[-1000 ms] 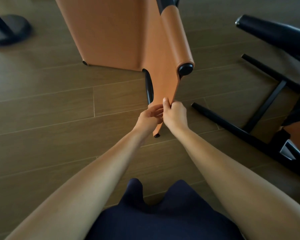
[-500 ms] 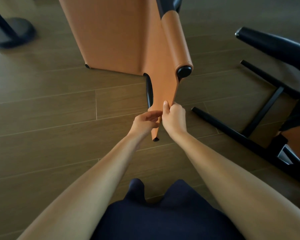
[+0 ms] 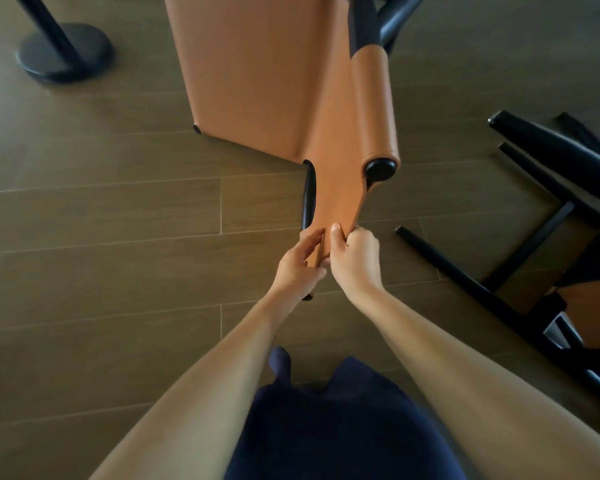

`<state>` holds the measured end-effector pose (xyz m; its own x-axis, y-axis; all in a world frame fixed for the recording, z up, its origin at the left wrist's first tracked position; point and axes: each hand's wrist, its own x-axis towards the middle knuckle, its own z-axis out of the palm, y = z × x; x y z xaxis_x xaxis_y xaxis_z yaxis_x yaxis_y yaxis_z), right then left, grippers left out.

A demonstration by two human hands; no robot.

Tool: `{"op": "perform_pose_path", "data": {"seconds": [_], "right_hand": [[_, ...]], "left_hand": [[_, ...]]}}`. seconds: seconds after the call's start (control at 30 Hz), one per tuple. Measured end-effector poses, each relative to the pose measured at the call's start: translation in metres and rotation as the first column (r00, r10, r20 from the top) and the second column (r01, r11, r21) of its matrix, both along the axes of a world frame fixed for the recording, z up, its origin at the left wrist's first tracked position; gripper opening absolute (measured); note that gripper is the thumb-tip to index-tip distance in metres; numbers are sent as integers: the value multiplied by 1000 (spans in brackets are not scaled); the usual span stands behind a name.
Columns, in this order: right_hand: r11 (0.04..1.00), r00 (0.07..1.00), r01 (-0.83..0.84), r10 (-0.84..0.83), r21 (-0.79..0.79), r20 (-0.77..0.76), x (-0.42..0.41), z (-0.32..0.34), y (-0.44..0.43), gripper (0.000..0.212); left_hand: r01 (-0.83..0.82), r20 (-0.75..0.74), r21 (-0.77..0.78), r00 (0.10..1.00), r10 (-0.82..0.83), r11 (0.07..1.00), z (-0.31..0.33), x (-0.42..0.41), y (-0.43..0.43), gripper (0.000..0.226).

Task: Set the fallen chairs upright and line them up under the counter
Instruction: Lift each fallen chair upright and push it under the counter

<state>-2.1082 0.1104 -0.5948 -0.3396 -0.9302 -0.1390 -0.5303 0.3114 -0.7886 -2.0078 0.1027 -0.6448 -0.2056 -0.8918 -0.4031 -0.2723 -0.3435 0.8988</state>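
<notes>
The left hand (image 3: 300,266) and right hand (image 3: 357,261) both grip the orange chair (image 3: 274,81) by its thin leg, I think for leverage to raise it.

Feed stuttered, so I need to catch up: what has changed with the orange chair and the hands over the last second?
The orange chair has been drawn a little toward the person, its leg tip nearer the body. The left hand and right hand came back with it, still gripping the leg. The black chair still lies fallen.
</notes>
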Motion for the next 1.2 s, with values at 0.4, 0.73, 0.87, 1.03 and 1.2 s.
{"op": "perform_pose_path", "data": {"seconds": [0.4,0.73,0.87,1.03,1.2], "right_hand": [[996,996,-16,9,88,85,13,166,-16,40],[983,984,-3,-30,182,177,8,302,-99,31],[978,976,10,-54,208,209,-11,334,-139,18],[971,973,12,-66,237,221,-34,361,-177,18],[949,977,-35,-34,314,212,-62,402,-228,25]], "left_hand": [[-42,119,-8,992,42,999,141,15,2,56],[-2,283,-7,959,4,1000,260,10,-64,56],[42,310,-1,950,-40,999,297,-2,-102,59],[139,365,-57,925,-109,989,327,-23,-122,75],[168,452,-133,888,-91,977,372,-46,-160,82]]}}
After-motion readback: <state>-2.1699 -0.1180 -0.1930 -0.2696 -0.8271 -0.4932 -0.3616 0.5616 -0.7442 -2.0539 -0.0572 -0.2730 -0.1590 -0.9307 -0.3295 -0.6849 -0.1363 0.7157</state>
